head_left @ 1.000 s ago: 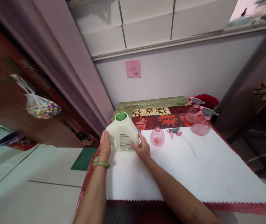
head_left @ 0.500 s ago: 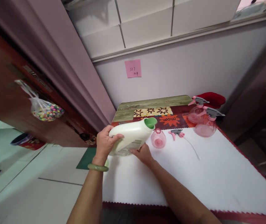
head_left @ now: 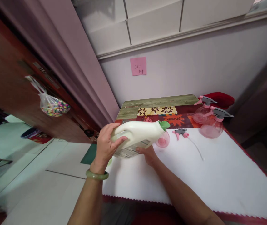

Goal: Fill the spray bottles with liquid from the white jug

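Note:
My left hand (head_left: 108, 144) is wrapped round the handle of a large cream detergent jug (head_left: 136, 132), which lies tilted nearly on its side. Underneath the jug, my right hand (head_left: 147, 153) grips its lower side, the thumb on the printed label. A green spout (head_left: 164, 125) in the jug's mouth points right, above a small open pink bottle (head_left: 163, 141). The jug partly hides that bottle, and no liquid can be made out. Just right of it, a pink and grey trigger sprayer head (head_left: 181, 133) lies on the white cloth with its clear tube stretched out.
Two pink spray bottles with trigger heads (head_left: 211, 129) stand at the table's back right, before a red cloth item (head_left: 220, 99). The white tabletop cloth (head_left: 194, 184) has a dark red edge. A bag of colourful beads (head_left: 55, 106) hangs on the door at left.
The jug has tipped further over, and its spout has moved right, over the pink bottle. Both hands have kept their hold. The whole view has shifted slightly.

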A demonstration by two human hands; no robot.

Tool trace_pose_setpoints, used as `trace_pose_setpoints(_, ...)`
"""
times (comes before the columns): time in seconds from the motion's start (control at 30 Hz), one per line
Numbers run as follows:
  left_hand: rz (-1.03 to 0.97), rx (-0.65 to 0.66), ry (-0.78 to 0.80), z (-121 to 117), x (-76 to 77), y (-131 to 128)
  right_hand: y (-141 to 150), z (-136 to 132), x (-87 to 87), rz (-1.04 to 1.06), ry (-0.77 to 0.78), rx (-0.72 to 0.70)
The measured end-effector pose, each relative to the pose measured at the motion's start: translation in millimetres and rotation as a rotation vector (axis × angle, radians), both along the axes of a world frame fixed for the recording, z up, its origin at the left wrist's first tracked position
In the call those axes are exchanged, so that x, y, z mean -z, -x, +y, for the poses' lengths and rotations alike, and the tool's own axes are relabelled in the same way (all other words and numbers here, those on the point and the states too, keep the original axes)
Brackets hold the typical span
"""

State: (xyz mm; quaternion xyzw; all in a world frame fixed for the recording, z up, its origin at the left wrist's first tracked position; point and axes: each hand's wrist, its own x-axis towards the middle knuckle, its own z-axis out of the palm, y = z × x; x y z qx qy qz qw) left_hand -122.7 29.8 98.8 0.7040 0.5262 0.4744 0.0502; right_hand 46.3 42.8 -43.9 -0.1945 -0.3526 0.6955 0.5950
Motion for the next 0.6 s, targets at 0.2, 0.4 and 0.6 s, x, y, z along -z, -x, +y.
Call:
trace_pose_setpoints(0.2,-0.635,-0.250,-0.036,-38,51.3,18,1,-1,8.3,-0.029,0.050,0.027)
trace_pose_setpoints(0.4,-1.157,0.019,0.525,-58,89.1,13,2,-3,9.3,0.053,0.052,-0.007)
trace_pose_setpoints(0.6,-1.194,0.014,0.533,-49,80.9,12,5,-3,3.4,0.038,0.034,-0.040)
